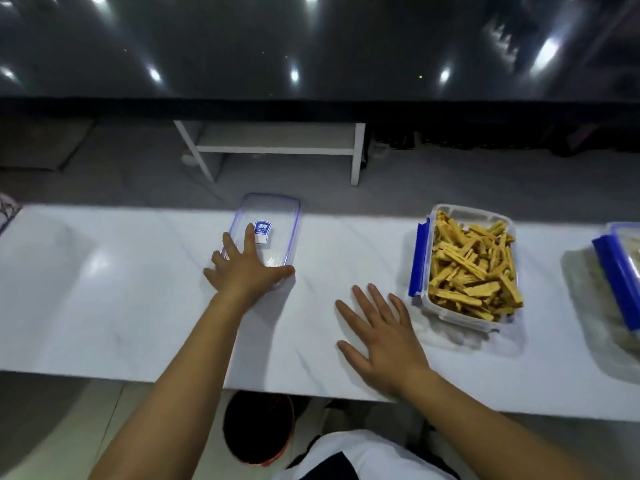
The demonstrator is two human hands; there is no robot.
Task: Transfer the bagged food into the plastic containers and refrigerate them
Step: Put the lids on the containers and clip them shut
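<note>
1. Lid (277, 230) of clear plastic with a blue rim lies flat on the white counter (121, 289), at the left of the work area; its long axis runs away from the person, toward the far edge
2. Left hand (247, 268) rests on the near end of that lid, fingers (248, 237) spread and straight, thumb out along the near rim; nothing is curled round it yet, so it presses rather than grips
3. Right hand (382, 337) lies flat on the bare counter between lid and box, fingers straight and apart, holding nothing
4. Box (467, 268) filled with yellow strips of food (467, 265) stands just to the right of the right hand, uncovered, blue clips (419, 258) hanging open on its left side; its long axis also runs away from the person, parallel to the lid
5. Second box (620, 271) with a blue clip sits at the far right edge, only partly in view
6. Judged next step: closing the filled box. The lid must travel right, past the right hand, and needs no turning since the two long axes already match; the left hand is on it, while the right hand is nearer the box to steady it
</note>
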